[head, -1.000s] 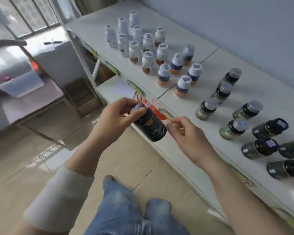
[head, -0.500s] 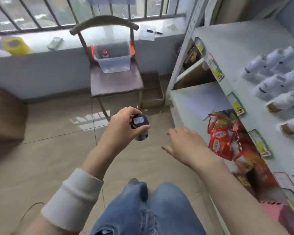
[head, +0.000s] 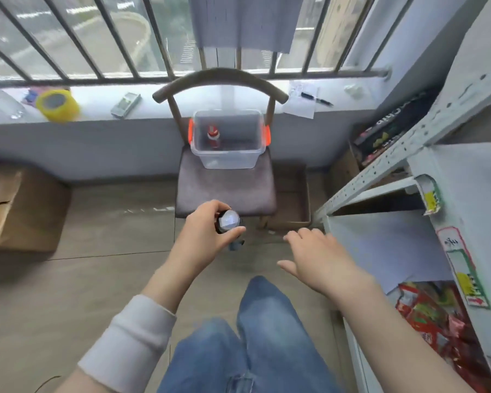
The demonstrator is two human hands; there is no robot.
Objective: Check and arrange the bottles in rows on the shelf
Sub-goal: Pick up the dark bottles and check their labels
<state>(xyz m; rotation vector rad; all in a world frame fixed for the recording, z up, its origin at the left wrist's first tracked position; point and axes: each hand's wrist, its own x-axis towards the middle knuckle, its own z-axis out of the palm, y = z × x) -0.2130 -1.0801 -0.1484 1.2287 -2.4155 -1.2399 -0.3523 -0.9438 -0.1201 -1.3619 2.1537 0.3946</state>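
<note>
My left hand [head: 204, 236] grips a dark bottle [head: 228, 222] by its neck, its silvery cap facing the camera, just in front of a chair seat. My right hand [head: 318, 259] hovers flat beside it with fingers spread and nothing in it. A clear plastic bin [head: 228, 154] with orange latches stands on the chair [head: 224, 191]; inside it lies one red-and-white bottle [head: 213, 136]. The grey shelf [head: 465, 194] runs along the right edge; the rows of bottles are out of view.
Red snack packets [head: 437, 321] lie on the lower shelf level at the right. A cardboard box [head: 20, 208] sits on the floor at the left. The window sill holds a yellow tape roll [head: 58, 104], a paper with a pen [head: 304, 100] and small items. My blue-jeaned legs [head: 253, 350] are below.
My view swung left from the shelf's bottle rows to the chair and bin. My right hand let go of the dark bottle; my left hand carried it toward the chair.
</note>
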